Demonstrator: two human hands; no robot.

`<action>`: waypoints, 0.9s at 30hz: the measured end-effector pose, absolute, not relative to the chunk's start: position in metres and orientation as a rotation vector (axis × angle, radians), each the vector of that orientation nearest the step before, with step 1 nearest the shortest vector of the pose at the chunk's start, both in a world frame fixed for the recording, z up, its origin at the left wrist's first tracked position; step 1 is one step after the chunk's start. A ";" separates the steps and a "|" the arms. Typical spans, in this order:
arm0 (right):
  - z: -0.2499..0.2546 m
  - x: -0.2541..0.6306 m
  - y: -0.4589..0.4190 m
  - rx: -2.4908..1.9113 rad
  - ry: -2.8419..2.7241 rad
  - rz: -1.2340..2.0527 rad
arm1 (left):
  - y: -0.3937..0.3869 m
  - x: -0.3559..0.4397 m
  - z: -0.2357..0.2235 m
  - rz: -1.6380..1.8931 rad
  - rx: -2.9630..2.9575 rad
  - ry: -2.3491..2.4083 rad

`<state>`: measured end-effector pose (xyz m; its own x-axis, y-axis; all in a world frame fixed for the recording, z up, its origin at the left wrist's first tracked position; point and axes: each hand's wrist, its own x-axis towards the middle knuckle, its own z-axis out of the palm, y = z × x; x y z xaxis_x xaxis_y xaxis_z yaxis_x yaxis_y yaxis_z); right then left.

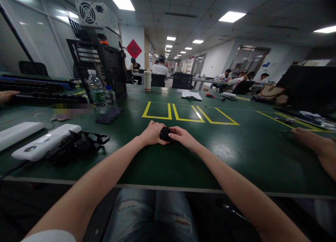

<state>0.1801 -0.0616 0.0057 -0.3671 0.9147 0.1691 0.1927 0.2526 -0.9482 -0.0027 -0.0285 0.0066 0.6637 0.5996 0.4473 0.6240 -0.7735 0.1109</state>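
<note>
A small black rounded object (pixel 165 134) is between my two hands, low over the green table (pixel 168 165); its exact kind does not show. My left hand (pixel 151 133) wraps round it from the left, with the thumb below and the fingers above. From the right, the fingertips of my right hand (pixel 183 136) press together against its side. Just beyond my hands, yellow tape (pixel 157 117) marks several open-ended frames on the tabletop.
White power banks or chargers (pixel 47 140) and black straps (pixel 76 146) lie at left, before a water bottle (pixel 96 88) and a computer case (pixel 105 63). Further back are a cup (pixel 147 81), a clipboard (pixel 191 95) and a screwdriver (pixel 214 96). Another person's hand (pixel 312 140) rests at right.
</note>
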 end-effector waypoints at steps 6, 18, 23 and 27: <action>0.010 0.179 -0.066 -0.908 -1.772 1.184 | -0.029 -0.003 0.007 -0.722 -2.812 -1.022; 0.004 0.180 -0.060 -1.005 -1.757 1.156 | -0.026 -0.002 0.004 -0.702 -2.779 -1.050; 0.006 0.180 -0.063 -0.909 -1.780 1.186 | -0.028 -0.003 0.006 -0.696 -2.788 -1.032; 0.006 0.179 -0.063 -0.892 -1.751 1.137 | -0.029 -0.003 0.007 -0.720 -2.800 -1.027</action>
